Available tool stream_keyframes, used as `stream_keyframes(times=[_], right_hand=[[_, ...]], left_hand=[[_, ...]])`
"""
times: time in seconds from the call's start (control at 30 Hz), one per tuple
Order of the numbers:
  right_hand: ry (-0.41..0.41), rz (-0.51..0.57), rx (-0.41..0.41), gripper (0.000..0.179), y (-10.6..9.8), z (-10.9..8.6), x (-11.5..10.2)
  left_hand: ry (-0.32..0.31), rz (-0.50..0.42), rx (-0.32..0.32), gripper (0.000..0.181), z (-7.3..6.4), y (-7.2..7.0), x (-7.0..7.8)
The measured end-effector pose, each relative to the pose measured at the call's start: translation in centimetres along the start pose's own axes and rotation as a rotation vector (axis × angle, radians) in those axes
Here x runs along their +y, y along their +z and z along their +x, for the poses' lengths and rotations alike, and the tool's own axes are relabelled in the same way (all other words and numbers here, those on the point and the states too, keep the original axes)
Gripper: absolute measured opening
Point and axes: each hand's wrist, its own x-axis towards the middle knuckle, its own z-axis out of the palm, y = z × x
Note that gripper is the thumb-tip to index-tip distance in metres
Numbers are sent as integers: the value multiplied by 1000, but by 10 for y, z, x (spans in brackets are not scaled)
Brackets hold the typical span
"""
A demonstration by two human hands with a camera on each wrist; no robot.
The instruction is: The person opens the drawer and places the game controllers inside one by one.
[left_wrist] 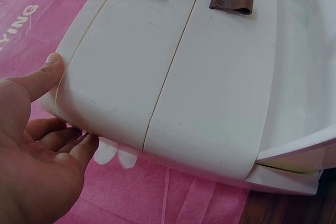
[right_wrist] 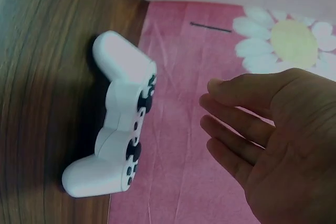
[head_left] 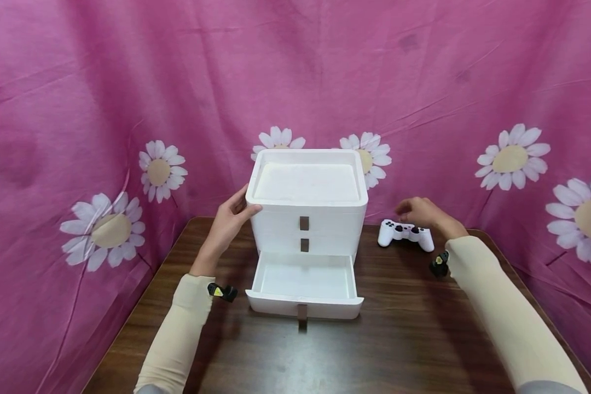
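A white drawer unit (head_left: 305,230) with brown pull tabs stands upright on the table, its bottom drawer (head_left: 302,276) pulled out with nothing inside. My left hand (head_left: 231,221) holds the unit's upper left corner. In the left wrist view the thumb (left_wrist: 44,74) lies at the front edge, and the bent fingers (left_wrist: 68,140) touch the side. A white game controller (head_left: 406,234) lies right of the unit. Above it and apart from it hovers my right hand (head_left: 422,212). In the right wrist view its loosely bent fingers (right_wrist: 236,124) hold nothing.
A brown wooden table (head_left: 404,328) carries the unit and the controller. Pink cloth (head_left: 315,71) with white daisies hangs behind and on both sides. The open drawer juts forward over the table. A raised rim surrounds the unit's top tray (head_left: 311,183).
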Motion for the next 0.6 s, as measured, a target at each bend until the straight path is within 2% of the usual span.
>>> stream_keyframes(times=[0.6], right_hand=[[69, -70, -85, 47, 15, 12, 30]], left_hand=[[26, 11, 4, 74, 1, 0, 0]])
